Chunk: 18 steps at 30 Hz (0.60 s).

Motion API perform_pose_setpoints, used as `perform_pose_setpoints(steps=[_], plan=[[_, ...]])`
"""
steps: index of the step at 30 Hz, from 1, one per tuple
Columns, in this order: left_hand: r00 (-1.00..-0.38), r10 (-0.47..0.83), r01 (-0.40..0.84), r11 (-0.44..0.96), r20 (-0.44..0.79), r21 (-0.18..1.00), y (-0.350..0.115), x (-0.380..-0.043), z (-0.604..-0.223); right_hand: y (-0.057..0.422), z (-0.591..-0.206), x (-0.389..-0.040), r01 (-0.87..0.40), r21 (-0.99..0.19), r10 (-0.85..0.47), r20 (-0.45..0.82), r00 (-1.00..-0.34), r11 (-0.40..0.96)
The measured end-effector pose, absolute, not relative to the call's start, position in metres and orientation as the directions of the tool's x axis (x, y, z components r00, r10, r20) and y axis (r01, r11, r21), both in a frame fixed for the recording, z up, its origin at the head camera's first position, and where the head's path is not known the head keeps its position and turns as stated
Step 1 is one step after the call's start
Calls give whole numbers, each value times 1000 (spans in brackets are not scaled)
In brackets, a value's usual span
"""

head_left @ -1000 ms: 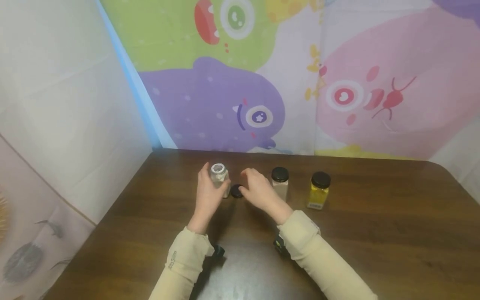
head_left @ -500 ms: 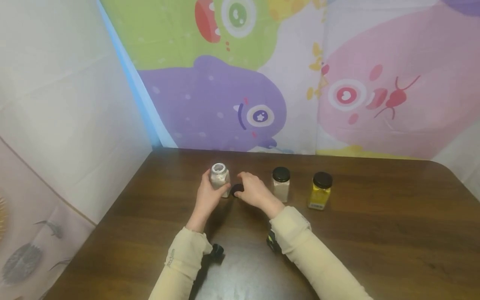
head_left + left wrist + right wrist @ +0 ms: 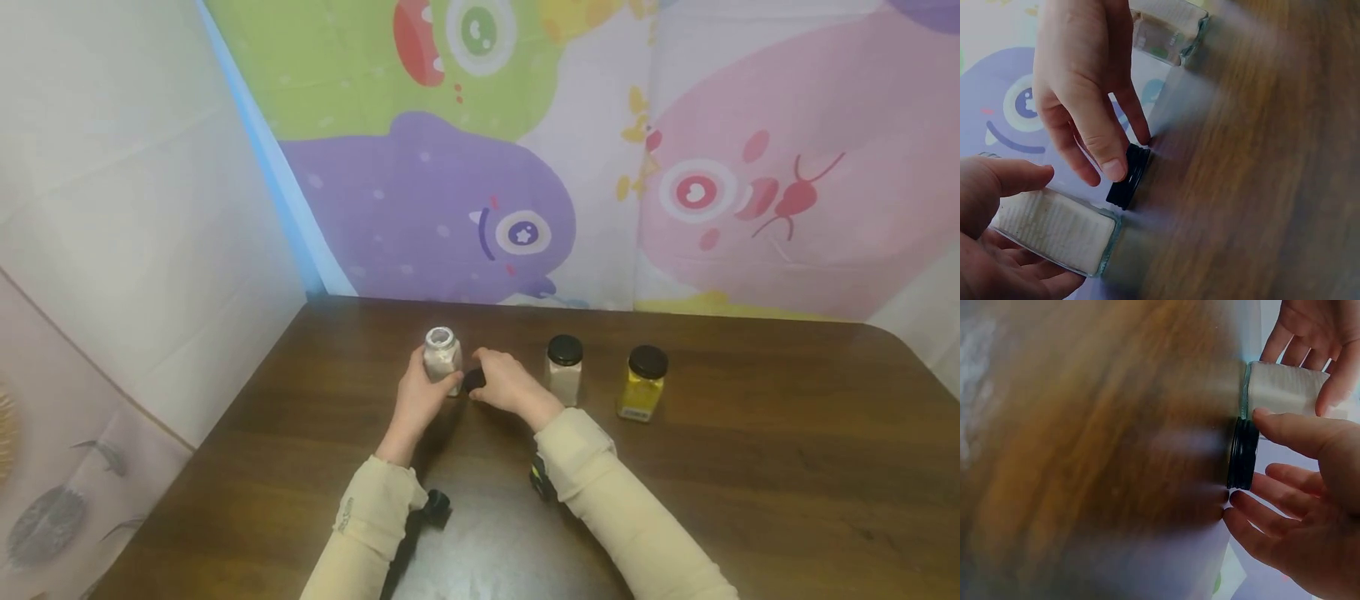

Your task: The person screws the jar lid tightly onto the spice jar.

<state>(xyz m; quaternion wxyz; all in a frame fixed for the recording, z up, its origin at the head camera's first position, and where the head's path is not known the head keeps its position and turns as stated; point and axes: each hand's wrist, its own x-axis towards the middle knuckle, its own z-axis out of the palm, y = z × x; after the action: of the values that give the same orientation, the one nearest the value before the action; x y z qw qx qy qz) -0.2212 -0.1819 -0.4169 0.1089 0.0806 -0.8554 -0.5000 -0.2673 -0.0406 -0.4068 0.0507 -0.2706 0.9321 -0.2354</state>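
Note:
My left hand [image 3: 418, 402] holds an open glass jar [image 3: 442, 358] of white contents, thumb on its near side and fingers round the far side. The jar stands upright, its silvery mouth uncovered. Just right of it, a black screw lid [image 3: 474, 381] lies at the table surface. My right hand [image 3: 513, 387] has thumb and fingers round this lid. In the left wrist view the thumb presses on the lid [image 3: 1130, 178]. The right wrist view shows the lid [image 3: 1244, 453] on edge against the base of the jar [image 3: 1285, 390], fingers spread beside it.
To the right stand a black-capped jar [image 3: 564, 371] with pale contents and another black-capped jar [image 3: 642, 383] with yellow contents. The brown wooden table [image 3: 757, 467] meets a cartoon-printed cloth [image 3: 420, 217] behind and a white wall cloth [image 3: 150, 208] at left.
My right hand has moved left and its fingers have come round the black lid. The pale jar beside that hand now shows more fully. My left hand stays on its jar.

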Motion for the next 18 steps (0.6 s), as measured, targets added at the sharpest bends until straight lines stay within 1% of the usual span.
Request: perform_pose_setpoints(steps=[10,15,18], plan=[[-961,-245,-19,517,126,856,-182,-221,-418,-41,-408,-268,-507,-431,-549,33,-835,746],[-958,-254,-22,527,132,849,-182,-221,-419,-38,-408,-268,-515,-446,-548,64,-834,732],[-956,-260,-26,531,134,847,-182,-222,-419,-36,-407,-268,-504,-475,-533,84,-842,722]])
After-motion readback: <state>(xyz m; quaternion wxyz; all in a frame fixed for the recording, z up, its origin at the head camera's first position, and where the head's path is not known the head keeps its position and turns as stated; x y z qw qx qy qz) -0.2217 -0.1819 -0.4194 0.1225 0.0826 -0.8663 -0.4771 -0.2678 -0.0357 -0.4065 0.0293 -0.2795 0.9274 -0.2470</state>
